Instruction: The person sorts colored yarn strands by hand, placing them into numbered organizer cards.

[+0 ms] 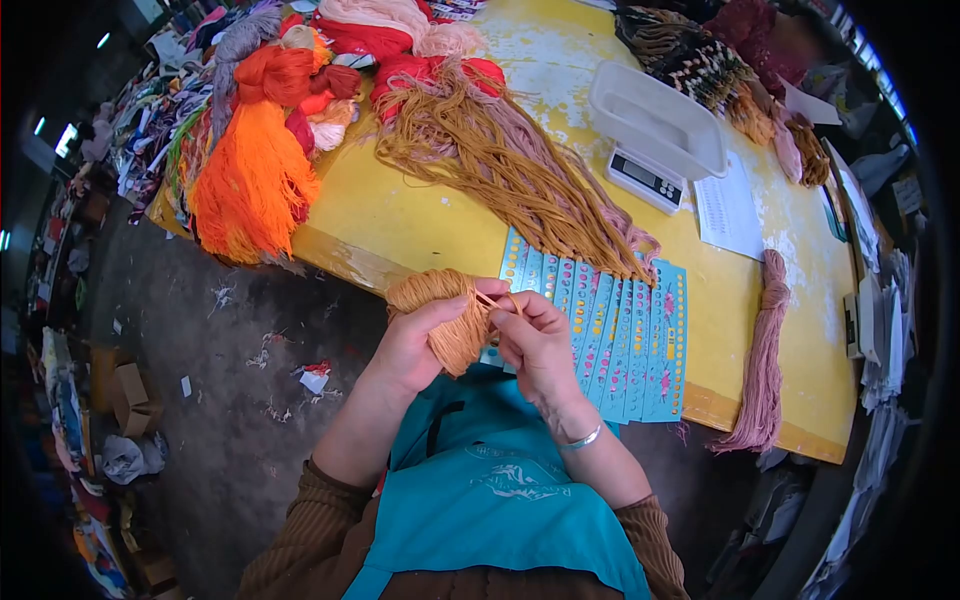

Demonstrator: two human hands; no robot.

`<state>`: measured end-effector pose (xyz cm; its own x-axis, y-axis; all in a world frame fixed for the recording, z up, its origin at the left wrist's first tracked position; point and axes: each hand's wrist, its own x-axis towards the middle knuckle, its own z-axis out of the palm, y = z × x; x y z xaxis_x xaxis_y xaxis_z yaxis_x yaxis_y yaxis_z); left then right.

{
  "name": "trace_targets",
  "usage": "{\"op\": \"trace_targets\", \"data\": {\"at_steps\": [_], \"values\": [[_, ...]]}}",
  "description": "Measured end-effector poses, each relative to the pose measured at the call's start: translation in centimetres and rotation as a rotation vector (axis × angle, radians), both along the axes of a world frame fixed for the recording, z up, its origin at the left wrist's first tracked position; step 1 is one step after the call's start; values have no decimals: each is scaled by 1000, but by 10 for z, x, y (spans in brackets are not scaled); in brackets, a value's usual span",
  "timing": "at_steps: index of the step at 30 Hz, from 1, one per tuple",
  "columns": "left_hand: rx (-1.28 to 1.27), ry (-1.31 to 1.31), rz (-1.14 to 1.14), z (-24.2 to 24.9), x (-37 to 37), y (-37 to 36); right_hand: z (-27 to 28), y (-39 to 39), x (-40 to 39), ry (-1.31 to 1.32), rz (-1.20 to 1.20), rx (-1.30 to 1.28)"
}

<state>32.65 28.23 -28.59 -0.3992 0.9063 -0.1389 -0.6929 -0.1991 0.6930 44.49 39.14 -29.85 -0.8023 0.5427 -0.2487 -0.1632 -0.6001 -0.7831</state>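
A bundle of light orange yarn point(462, 338) is held in front of my body, over the table's near edge. My left hand point(412, 350) is wrapped round it, thumb on top. At the bundle's right side my right hand point(535, 345) pinches a strand or loop of the same yarn between thumb and fingers. Just beyond my hands, blue cards with rows of coloured dots point(628, 345) lie on the yellow table point(350, 215). Long mustard-brown yarn point(500, 160) stretches across the table, its end resting on the cards.
Orange yarn point(250, 180) hangs over the table's left edge, near red and pink skeins point(375, 30). A scale point(647, 180) bears a white tray point(660, 120), with a printed sheet point(728, 208) beside it. A pink skein point(762, 350) lies at right. Scraps litter the floor.
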Motion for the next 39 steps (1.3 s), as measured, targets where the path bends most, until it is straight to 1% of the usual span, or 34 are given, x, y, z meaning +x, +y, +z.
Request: {"op": "trace_targets", "data": {"at_steps": [4, 7, 11, 13, 19, 26, 31, 34, 38, 39], "values": [[-93, 27, 72, 9, 3, 0, -3, 1, 2, 1, 1, 21], [-110, 36, 100, 11, 5, 1, -3, 1, 2, -20, 0, 43], [-115, 62, 99, 6, 4, 0, -2, 0, 1, -25, -13, 123], [-115, 92, 93, 4, 3, 0, -1, 0, 1, 33, -12, 135], [-107, 115, 77, 2, 1, 0, -1, 3, 2, 52, 65, 81], [-87, 69, 16, 1, -2, -2, 1, 5, 2, 66, 78, 61], [-133, 74, 113, 13, 6, 3, 10, 7, 0, -40, 146, 148], [-150, 110, 91, 10, 5, 3, 12, 6, -1, -40, 152, 211], [-137, 124, 74, 11, 6, 2, 6, 7, -1, -37, 158, 211], [-122, 134, 77, 7, 5, 2, 3, 9, 0, -29, 179, 175]]}}
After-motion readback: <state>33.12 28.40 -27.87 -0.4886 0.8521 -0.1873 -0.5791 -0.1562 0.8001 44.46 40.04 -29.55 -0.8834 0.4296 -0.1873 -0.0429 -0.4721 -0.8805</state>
